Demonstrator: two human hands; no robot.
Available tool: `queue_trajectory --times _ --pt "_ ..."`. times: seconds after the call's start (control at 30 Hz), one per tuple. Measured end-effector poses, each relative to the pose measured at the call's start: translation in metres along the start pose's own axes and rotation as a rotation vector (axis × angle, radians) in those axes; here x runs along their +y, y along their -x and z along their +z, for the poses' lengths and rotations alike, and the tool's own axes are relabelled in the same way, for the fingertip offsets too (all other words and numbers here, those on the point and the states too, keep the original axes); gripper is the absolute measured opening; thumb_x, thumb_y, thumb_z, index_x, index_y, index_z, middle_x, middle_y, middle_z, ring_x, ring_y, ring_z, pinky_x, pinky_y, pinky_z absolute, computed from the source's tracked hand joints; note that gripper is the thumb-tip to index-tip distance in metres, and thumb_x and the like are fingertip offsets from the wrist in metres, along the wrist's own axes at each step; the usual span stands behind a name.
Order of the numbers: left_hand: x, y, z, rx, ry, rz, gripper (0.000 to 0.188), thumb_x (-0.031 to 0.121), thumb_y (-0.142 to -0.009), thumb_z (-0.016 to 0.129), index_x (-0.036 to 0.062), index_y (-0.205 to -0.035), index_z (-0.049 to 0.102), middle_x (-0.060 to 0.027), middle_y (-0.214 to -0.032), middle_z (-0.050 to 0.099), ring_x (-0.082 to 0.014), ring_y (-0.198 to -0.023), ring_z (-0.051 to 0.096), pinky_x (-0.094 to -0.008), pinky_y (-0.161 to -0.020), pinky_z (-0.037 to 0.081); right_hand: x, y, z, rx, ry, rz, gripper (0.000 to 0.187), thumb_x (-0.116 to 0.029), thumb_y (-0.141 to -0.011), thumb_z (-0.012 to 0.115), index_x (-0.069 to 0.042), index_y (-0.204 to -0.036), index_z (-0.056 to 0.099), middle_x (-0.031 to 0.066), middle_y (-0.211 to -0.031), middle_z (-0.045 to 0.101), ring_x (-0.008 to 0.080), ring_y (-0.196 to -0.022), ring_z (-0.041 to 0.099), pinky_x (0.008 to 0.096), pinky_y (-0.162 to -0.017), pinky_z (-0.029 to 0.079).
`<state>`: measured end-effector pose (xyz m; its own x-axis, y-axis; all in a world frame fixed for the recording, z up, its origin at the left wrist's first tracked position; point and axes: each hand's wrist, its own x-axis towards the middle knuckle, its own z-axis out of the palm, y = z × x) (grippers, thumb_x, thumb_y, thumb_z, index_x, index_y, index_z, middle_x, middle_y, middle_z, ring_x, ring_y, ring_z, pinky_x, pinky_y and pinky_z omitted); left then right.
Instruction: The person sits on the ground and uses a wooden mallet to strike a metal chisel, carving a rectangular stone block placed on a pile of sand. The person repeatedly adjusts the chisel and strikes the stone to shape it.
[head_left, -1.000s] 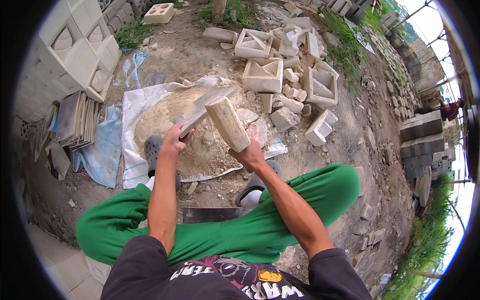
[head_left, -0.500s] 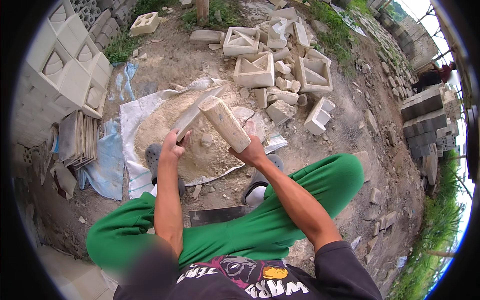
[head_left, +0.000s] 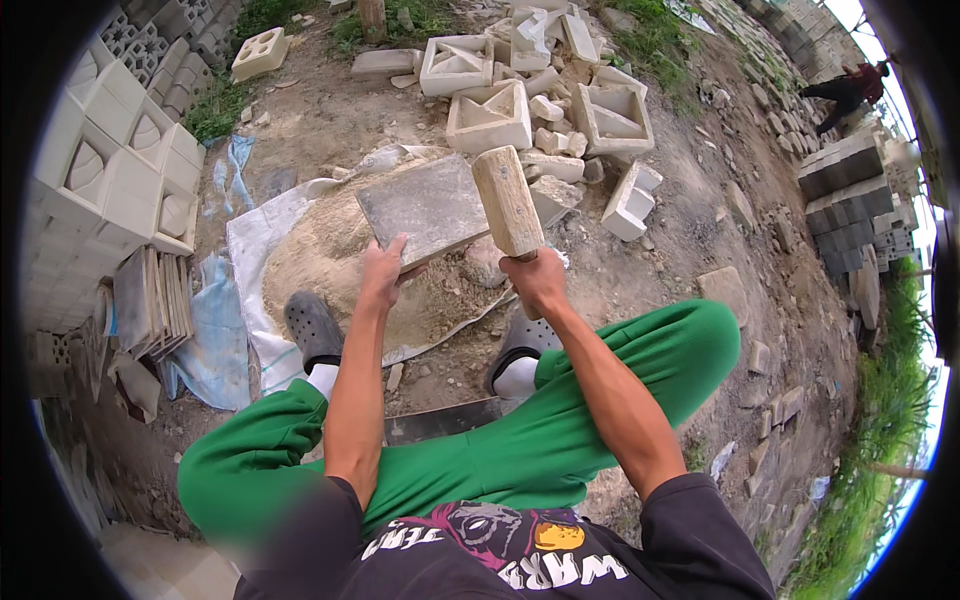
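Note:
My left hand grips the near edge of a flat grey square tile, thumb on top, its broad face turned up. In my right hand is the handle of a wooden mallet, whose block-shaped head points away from me, close to the tile's right edge. Below the tile lies a heap of pale crumbled rubble on a white sack sheet between my feet.
Broken blocks are piled beyond the sheet. Thin tiles lean at the left beside stacked cream blocks. Grey blocks stand at the right, with a person behind them. A dark board lies near my legs.
The tile has turned from edge-on to broad face up. My right hand and the mallet have shifted right, with the mallet now more upright in view. The person behind shows more fully.

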<state>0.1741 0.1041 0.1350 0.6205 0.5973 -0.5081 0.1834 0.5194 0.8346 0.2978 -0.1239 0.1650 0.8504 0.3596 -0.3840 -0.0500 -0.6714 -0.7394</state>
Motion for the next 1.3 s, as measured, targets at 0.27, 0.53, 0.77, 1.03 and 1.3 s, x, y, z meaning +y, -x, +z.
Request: queue_trajectory --times 0.27,0.53,0.77,1.03,1.3 --pt "-0.104 -0.037 0.026 -0.093 -0.166 -0.023 0.047 0.019 -0.094 0.067 0.0001 -0.131 0.047 -0.0137 -0.113 0.063 -0.0234 -0.098 0.064 -0.0391 -0.065 0.059 0.052 0.005 -0.014 0.075 0.013 0.098 0.037 -0.034 -0.072 0.075 -0.002 -0.089 0.073 0.0155 -0.076 0.072 0.0289 -0.072 0.072 0.0405 -0.067 0.054" --pt "-0.072 -0.061 -0.003 -0.075 -1.001 -0.156 0.037 0.028 -0.089 0.071 0.0013 -0.114 0.066 -0.0134 -0.093 0.073 -0.0269 -0.089 0.071 -0.0388 -0.071 0.058 0.079 0.001 -0.008 -0.026 0.025 0.179 0.035 -0.035 -0.074 0.075 -0.003 -0.086 0.072 0.0122 -0.071 0.070 0.0236 -0.061 0.069 0.0387 -0.061 0.053" --pt "-0.064 -0.082 -0.063 0.049 -1.341 0.135 0.060 0.032 -0.071 0.086 0.0095 -0.121 0.064 -0.0177 -0.116 0.068 -0.0339 -0.108 0.065 -0.0429 -0.096 0.051 0.080 -0.009 0.007 -0.140 0.061 0.253 0.035 -0.035 -0.075 0.075 -0.002 -0.086 0.072 0.0113 -0.068 0.070 0.0226 -0.057 0.069 0.0375 -0.060 0.054" --pt "-0.095 -0.062 -0.055 0.158 -1.304 0.232 0.074 0.029 -0.061 0.091 0.0076 -0.125 0.060 -0.0193 -0.115 0.064 -0.0346 -0.108 0.062 -0.0431 -0.093 0.051 0.116 -0.013 0.031 -0.173 0.032 0.283 0.028 -0.026 -0.076 0.075 0.001 -0.079 0.068 0.0082 -0.062 0.065 0.0199 -0.051 0.065 0.0346 -0.051 0.052" --pt "-0.083 -0.055 -0.028 0.165 -1.206 0.303 0.054 0.025 -0.071 0.081 0.0122 -0.120 0.064 -0.0149 -0.108 0.060 -0.0339 -0.107 0.058 -0.0421 -0.094 0.049 0.108 -0.015 0.036 -0.202 0.008 0.419 0.033 -0.031 -0.075 0.074 0.000 -0.084 0.072 0.0095 -0.069 0.069 0.0217 -0.057 0.069 0.0368 -0.057 0.056"
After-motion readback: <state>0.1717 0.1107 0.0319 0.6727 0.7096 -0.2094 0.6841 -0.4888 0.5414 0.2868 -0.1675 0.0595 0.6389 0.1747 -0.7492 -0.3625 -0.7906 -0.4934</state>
